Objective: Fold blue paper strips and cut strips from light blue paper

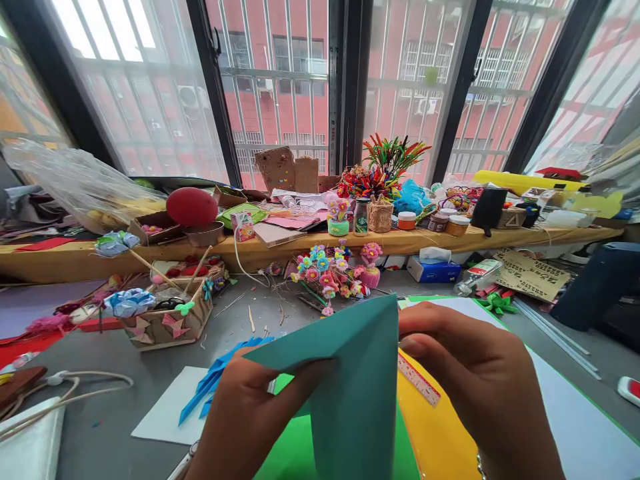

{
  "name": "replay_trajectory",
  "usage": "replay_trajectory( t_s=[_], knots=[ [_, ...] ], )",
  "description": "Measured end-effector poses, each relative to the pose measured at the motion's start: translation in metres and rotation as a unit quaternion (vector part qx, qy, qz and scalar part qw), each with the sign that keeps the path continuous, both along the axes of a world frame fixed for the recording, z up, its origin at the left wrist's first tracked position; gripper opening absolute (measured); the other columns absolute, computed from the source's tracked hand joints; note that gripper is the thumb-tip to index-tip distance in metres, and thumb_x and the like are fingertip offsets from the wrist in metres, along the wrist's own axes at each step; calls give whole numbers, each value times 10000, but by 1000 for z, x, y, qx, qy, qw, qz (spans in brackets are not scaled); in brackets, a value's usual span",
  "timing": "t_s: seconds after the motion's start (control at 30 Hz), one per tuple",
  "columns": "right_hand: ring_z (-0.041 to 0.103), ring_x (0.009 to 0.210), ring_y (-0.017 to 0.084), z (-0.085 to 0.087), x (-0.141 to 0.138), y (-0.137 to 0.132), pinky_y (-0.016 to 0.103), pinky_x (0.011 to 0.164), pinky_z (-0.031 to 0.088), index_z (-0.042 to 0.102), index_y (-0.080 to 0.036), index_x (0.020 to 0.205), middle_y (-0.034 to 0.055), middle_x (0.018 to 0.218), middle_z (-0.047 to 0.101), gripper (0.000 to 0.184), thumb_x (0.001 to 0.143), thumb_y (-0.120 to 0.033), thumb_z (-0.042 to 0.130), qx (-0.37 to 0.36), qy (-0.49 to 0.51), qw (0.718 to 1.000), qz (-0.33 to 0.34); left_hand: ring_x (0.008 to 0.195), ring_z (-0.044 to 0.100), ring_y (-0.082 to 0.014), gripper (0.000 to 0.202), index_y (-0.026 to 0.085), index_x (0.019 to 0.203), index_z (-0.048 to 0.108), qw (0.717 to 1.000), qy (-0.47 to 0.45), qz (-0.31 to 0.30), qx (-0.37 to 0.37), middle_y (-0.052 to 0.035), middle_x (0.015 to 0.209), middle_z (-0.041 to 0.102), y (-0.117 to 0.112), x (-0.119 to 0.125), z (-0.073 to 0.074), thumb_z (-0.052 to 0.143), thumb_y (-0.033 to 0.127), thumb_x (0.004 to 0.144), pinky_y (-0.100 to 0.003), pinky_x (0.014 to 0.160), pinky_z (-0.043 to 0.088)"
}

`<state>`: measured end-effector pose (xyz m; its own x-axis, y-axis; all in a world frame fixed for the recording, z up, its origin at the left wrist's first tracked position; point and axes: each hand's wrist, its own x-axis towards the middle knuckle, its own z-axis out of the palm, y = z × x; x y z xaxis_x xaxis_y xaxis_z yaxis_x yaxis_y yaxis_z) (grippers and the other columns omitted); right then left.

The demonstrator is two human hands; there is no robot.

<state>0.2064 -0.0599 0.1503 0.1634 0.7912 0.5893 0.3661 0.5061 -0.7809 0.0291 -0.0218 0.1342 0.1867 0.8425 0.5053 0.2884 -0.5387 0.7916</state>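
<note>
Above the grey tabletop [155, 367], toward its near edge, the left hand [250, 400] pinches a folded teal paper sheet [357, 393] by its left flap, the right hand [485, 367] by its right edge, even tension likely keeping the crease straight.

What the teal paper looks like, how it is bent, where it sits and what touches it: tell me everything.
The teal paper looks plain, matte and fairly stiff, with no visible print. A crease or bend runs up to a peak at upper right, parting a slanting upper flap from a tall, near-upright panel whose bottom runs out of frame. The left hand pinches it below the flap; the right hand has fingertips at its right edge, contact unclear. It blocks part of the green sheet.
</note>
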Motion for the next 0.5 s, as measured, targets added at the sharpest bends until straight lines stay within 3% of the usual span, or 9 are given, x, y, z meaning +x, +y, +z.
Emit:
replay_trajectory(
  t_s=[0.33,0.5],
  knots=[
    [592,527,135,-3,-1,1,225,505,491,665,-227,623,-19,596,653,106,691,-302,634,-13,40,999,-28,502,601,-150,167,252,582,695,993,70,-26,-90,54,548,676,-4,1,4,623,379,662,-190,439,472],
    [600,525,132,-4,-3,3,209,485,484,666,-219,625,-21,574,651,104,691,-293,637,-30,63,997,-37,522,617,-151,162,227,574,685,990,38,-77,-116,43,571,680,-2,2,4,621,336,675,-192,485,495]
  ],
)
